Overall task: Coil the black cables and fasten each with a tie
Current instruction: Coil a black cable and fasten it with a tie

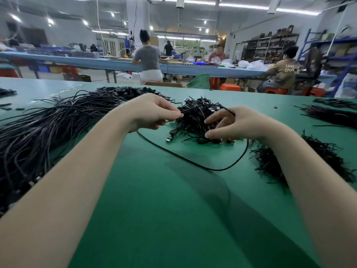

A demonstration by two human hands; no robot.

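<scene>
One loose black cable (185, 160) runs in a long sagging loop over the green table (154, 200) between my two hands. My left hand (152, 113) pinches one end of it between thumb and fingers. My right hand (233, 123) has its fingers curled and spread, with the cable passing over them near a plug end. Just beyond both hands lies a heap of coiled, tied cables (195, 117). A big bundle of straight, uncoiled black cables (48, 128) stretches along the table on my left.
A pile of black ties (270, 163) lies under my right forearm, with more bundles (332, 115) at far right. Small black parts (131, 90) are heaped at the table's far edge. Beyond, people work at a long blue bench (108, 61) with shelves behind.
</scene>
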